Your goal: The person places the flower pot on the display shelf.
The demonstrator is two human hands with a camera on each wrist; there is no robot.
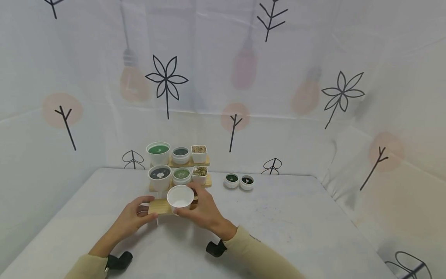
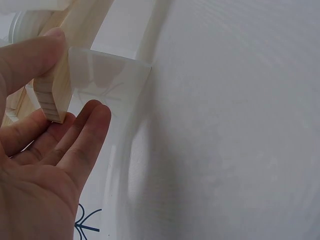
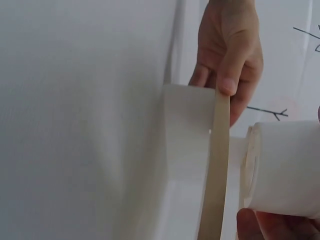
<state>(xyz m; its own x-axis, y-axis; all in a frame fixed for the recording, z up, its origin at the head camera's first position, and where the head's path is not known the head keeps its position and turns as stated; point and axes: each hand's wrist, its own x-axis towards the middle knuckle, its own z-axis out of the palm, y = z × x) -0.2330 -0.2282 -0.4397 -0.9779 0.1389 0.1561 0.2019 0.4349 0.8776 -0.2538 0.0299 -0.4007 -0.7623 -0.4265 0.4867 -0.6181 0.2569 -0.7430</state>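
My left hand (image 1: 130, 217) pinches the left end of a narrow wooden board (image 1: 159, 206). In the left wrist view its thumb lies on top of the board (image 2: 82, 30), with fingertips against the underside. A translucent white stand (image 2: 107, 75) supports the board. My right hand (image 1: 205, 211) grips a white cup (image 1: 180, 197) by its sides, thumb toward me. From the head view the inside of the cup looks plain white. The right wrist view shows the cup (image 3: 287, 170) a little apart from the board (image 3: 215, 175). The cup hides the board's right part.
Behind the hands, two more wooden tiers hold white cups with green (image 1: 158, 149) and dark grey (image 1: 160, 173) contents, round bowls (image 1: 181, 176) and square pots (image 1: 199, 154). Two small dark-filled bowls (image 1: 231, 180) stand on the white table (image 1: 278, 224) to the right. Printed fabric hangs behind.
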